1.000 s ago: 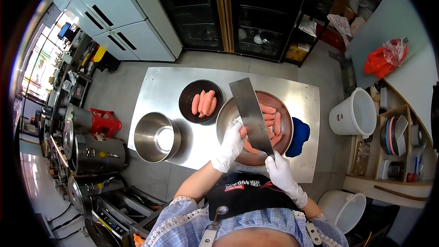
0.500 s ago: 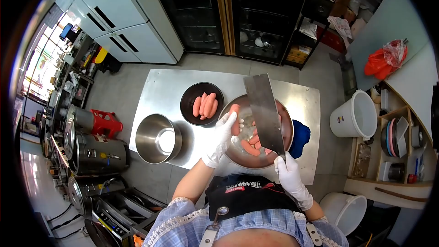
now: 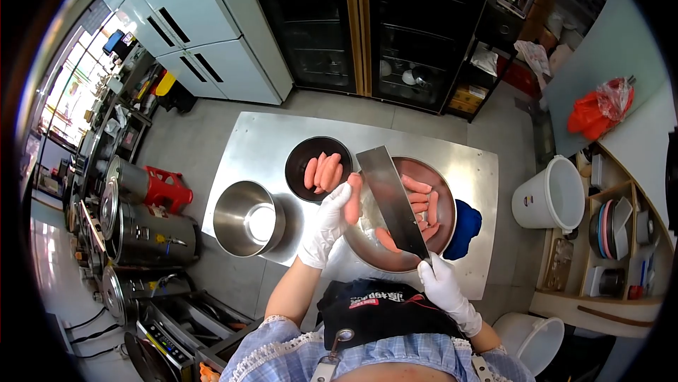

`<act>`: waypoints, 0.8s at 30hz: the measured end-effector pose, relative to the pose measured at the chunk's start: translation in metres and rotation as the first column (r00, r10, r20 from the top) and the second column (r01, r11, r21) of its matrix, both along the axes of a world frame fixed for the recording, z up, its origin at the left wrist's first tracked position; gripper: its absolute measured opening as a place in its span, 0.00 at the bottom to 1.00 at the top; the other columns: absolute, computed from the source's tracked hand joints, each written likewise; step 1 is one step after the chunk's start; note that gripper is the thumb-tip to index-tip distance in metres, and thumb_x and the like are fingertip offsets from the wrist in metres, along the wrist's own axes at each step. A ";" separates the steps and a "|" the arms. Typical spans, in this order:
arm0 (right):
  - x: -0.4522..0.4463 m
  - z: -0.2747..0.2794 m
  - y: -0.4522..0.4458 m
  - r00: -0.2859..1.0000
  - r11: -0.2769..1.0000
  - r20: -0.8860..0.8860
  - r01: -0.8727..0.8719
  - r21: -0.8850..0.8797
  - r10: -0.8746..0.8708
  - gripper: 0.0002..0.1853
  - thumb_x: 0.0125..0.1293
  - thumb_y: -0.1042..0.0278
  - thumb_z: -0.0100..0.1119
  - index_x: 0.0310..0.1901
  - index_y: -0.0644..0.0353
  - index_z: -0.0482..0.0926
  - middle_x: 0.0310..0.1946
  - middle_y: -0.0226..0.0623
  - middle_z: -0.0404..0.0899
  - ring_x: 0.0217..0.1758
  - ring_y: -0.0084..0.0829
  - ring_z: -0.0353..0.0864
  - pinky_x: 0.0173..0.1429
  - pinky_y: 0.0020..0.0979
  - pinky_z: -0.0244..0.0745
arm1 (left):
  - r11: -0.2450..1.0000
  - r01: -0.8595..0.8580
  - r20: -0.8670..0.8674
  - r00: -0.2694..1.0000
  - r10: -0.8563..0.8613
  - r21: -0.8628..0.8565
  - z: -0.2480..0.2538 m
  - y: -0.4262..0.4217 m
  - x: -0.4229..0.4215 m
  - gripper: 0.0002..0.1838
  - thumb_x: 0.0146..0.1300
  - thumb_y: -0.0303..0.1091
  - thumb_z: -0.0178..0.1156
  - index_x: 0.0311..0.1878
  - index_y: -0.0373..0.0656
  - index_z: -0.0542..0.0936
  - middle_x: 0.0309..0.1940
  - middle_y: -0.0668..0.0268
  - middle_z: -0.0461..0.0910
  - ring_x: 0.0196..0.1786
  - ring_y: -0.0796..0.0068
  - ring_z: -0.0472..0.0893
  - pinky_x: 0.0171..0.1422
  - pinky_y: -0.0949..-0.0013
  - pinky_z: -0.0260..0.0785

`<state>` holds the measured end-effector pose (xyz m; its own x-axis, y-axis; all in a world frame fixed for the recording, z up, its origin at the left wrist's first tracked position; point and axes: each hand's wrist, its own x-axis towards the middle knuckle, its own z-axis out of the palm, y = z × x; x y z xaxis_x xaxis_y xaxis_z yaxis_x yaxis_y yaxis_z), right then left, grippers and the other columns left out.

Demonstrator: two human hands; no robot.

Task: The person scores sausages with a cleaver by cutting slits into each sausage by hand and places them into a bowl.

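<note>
White gloves cover both my hands. My left hand (image 3: pixel 326 225) is closed on a sausage (image 3: pixel 354 200), held upright at the left rim of a wide metal basin (image 3: pixel 450 202). In my right hand (image 3: pixel 446 281) is the handle of a cleaver (image 3: pixel 390 195). Its long, broad blade slants over the basin, with its far end close to the held sausage; whether they touch I cannot tell. Several sausages (image 3: pixel 418 198) lie in the basin, partly hidden by the blade. A black bowl (image 3: pixel 291 166) behind my left hand holds several more sausages (image 3: pixel 325 171).
An empty-looking steel pot (image 3: pixel 220 219) stands on the left of the steel table (image 3: pixel 258 134). A blue cloth (image 3: pixel 466 230) lies against the basin's right side. White buckets (image 3: pixel 544 202) and a shelf unit (image 3: pixel 600 241) are to the right, large lidded pots (image 3: pixel 152 233) to the left.
The cleaver's blade has swung left toward the held sausage, uncovering more sausages on the basin's right. My left hand has shifted slightly left with its sausage.
</note>
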<state>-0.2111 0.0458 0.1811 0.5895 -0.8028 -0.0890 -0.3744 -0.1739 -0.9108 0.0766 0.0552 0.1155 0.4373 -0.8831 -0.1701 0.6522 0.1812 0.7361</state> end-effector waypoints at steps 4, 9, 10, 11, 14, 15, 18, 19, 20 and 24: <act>0.000 0.006 -0.001 0.999 0.999 -0.019 -0.035 -0.025 0.035 0.07 0.67 0.71 0.53 0.37 0.67 0.73 0.23 0.52 0.74 0.28 0.54 0.76 0.32 0.44 0.70 | 1.000 -0.025 -0.048 0.999 0.024 -0.015 0.000 0.000 0.001 0.33 0.68 0.33 0.60 0.73 0.42 0.58 0.69 0.68 0.61 0.68 0.76 0.65 0.73 0.69 0.55; 0.002 0.003 0.000 0.999 0.998 -0.007 -0.045 -0.032 0.045 0.07 0.67 0.71 0.53 0.35 0.66 0.72 0.23 0.53 0.74 0.28 0.55 0.76 0.31 0.45 0.69 | 1.000 0.011 -0.149 0.989 -0.014 -0.023 0.003 0.002 0.000 0.34 0.67 0.31 0.60 0.74 0.46 0.58 0.68 0.68 0.63 0.66 0.76 0.67 0.71 0.70 0.60; 0.002 0.002 0.000 0.999 0.998 -0.007 -0.046 -0.032 0.046 0.07 0.67 0.71 0.53 0.35 0.66 0.72 0.23 0.53 0.74 0.28 0.55 0.76 0.31 0.45 0.69 | 1.000 0.002 -0.152 0.988 -0.006 -0.029 0.003 0.003 0.000 0.34 0.67 0.31 0.60 0.74 0.47 0.58 0.67 0.67 0.63 0.66 0.75 0.67 0.70 0.70 0.61; 0.002 -0.001 0.001 0.999 0.996 -0.009 -0.048 -0.070 0.047 0.07 0.67 0.71 0.53 0.35 0.66 0.72 0.23 0.54 0.74 0.29 0.55 0.76 0.32 0.46 0.69 | 1.000 0.028 -0.205 0.978 -0.028 -0.006 0.000 0.004 0.002 0.34 0.67 0.29 0.60 0.73 0.48 0.58 0.66 0.68 0.64 0.64 0.75 0.69 0.69 0.69 0.63; 0.002 -0.009 0.002 0.999 0.991 -0.016 -0.049 -0.122 0.047 0.07 0.68 0.71 0.53 0.36 0.66 0.72 0.23 0.54 0.74 0.29 0.56 0.76 0.32 0.47 0.69 | 1.000 0.027 -0.232 0.972 -0.026 0.001 -0.009 0.003 0.002 0.34 0.66 0.27 0.60 0.73 0.48 0.58 0.64 0.67 0.66 0.62 0.74 0.71 0.66 0.69 0.66; 0.002 -0.011 0.003 0.999 0.990 -0.023 -0.048 -0.134 0.046 0.07 0.68 0.71 0.53 0.36 0.66 0.72 0.23 0.55 0.74 0.29 0.57 0.76 0.32 0.47 0.69 | 1.000 0.014 -0.221 0.975 -0.015 -0.005 -0.008 0.002 -0.001 0.34 0.66 0.26 0.60 0.73 0.48 0.58 0.63 0.67 0.66 0.61 0.74 0.72 0.65 0.69 0.66; 0.008 -0.015 0.001 0.999 0.980 0.017 -0.028 -0.199 0.032 0.07 0.68 0.72 0.52 0.36 0.67 0.71 0.24 0.56 0.74 0.30 0.58 0.75 0.33 0.48 0.68 | 0.999 -0.011 -0.124 0.992 0.016 0.041 -0.018 0.003 -0.008 0.35 0.65 0.24 0.59 0.73 0.47 0.56 0.63 0.66 0.67 0.61 0.74 0.72 0.65 0.69 0.67; 0.011 -0.013 0.000 0.999 0.981 0.016 -0.024 -0.194 0.028 0.07 0.68 0.72 0.52 0.36 0.67 0.71 0.24 0.56 0.74 0.30 0.58 0.75 0.33 0.48 0.68 | 0.998 -0.008 -0.079 0.997 0.014 0.068 -0.029 0.004 -0.007 0.36 0.65 0.24 0.59 0.73 0.46 0.55 0.63 0.66 0.67 0.61 0.74 0.72 0.65 0.69 0.66; 0.013 -0.011 -0.001 0.999 0.987 0.028 -0.023 -0.156 0.028 0.07 0.68 0.72 0.52 0.36 0.68 0.71 0.24 0.56 0.74 0.30 0.58 0.75 0.33 0.47 0.68 | 0.995 -0.007 -0.034 0.999 0.010 0.096 -0.040 0.005 -0.005 0.36 0.65 0.23 0.59 0.73 0.46 0.54 0.62 0.65 0.67 0.61 0.74 0.72 0.65 0.69 0.66; 0.011 -0.010 0.001 0.999 0.994 0.026 -0.032 -0.105 0.035 0.07 0.68 0.72 0.52 0.37 0.68 0.71 0.25 0.56 0.74 0.30 0.58 0.75 0.33 0.47 0.68 | 0.990 -0.076 0.093 0.994 0.065 0.120 -0.039 0.003 -0.009 0.34 0.65 0.24 0.58 0.72 0.46 0.55 0.62 0.66 0.67 0.60 0.75 0.72 0.64 0.70 0.66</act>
<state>-0.2004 0.0472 0.1707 0.6170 -0.7869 0.0116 -0.3414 -0.2808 -0.8970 0.0679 0.0580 0.0770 0.5156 -0.8243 -0.2336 0.5725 0.1286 0.8098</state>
